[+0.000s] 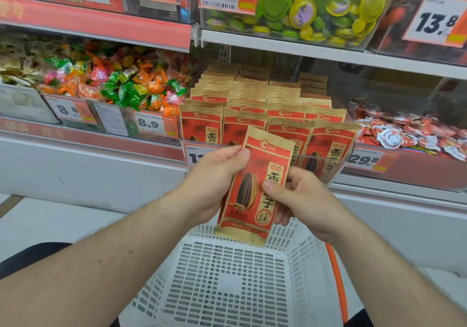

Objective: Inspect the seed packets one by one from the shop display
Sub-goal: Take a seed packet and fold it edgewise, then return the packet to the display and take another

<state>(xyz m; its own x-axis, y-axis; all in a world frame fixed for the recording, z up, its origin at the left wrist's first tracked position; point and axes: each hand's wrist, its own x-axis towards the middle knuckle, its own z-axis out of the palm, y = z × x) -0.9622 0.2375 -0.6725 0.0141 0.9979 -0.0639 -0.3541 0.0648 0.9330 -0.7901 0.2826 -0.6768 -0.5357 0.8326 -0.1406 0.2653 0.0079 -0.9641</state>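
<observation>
1 seed packet (255,187) is held up in front of the shop display, tilted slightly, its printed red front turned toward the camera. Its upper left edge is pinched by the left hand (214,182), thumb on the front. Its right edge is gripped by the right hand (300,197), the thumb pressed across the printed face and the fingers curled behind. The packet's lower end is seen above a white slotted basket (227,276). Behind it, rows of matching packets (252,109) are stood upright in the clear display bin (326,158), between wrapped sweets (121,83) and small red-and-white cups (404,132).
</observation>
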